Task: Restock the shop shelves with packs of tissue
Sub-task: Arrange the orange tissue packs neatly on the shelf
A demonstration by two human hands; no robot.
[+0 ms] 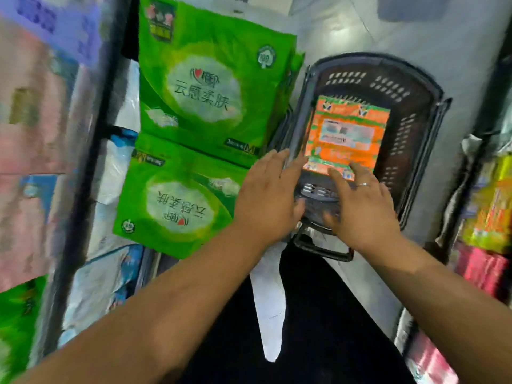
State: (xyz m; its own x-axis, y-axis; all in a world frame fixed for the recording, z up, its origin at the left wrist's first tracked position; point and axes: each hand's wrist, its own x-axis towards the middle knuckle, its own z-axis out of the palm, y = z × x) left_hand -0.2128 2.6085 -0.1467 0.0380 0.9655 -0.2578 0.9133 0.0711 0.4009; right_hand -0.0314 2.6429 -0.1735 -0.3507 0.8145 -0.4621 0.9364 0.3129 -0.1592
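**Both hands reach for the last orange pack**

While two big green tissue packs (199, 87) lean against the shelving (91, 151) on the left, a dark shopping basket (415, 112) sits on the floor beside them. Inside it lies one orange tissue pack (346, 131), flat, its long axis running away from the person. Both hands are open, fingers spread, holding nothing. Right hand (363, 209) is nearer, fingertips over the pack's near edge; left hand (266, 200) hovers at the basket's left rim. The pack lies just ahead of both.
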